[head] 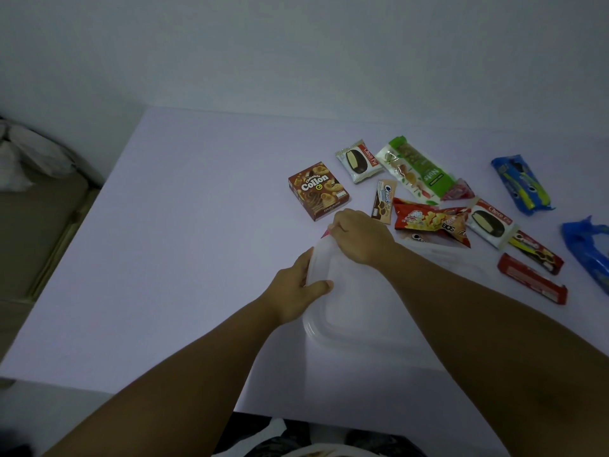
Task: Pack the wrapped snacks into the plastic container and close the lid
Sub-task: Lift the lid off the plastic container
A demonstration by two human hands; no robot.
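L hand [298, 285] grips container [362, 308] edge, R hand [357, 237] pinches lid corner [324, 237]. Lid sealed w/ snacks [431, 219] outside (none packed): a hard yank could skid it.

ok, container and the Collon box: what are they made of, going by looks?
Container: looks like translucent plastic, frosted and slightly glossy; the table's colour shows through it. Collon box: probably printed cardboard, with crisp folded edges and flat faces, unlike the crinkly wrappers nearby.
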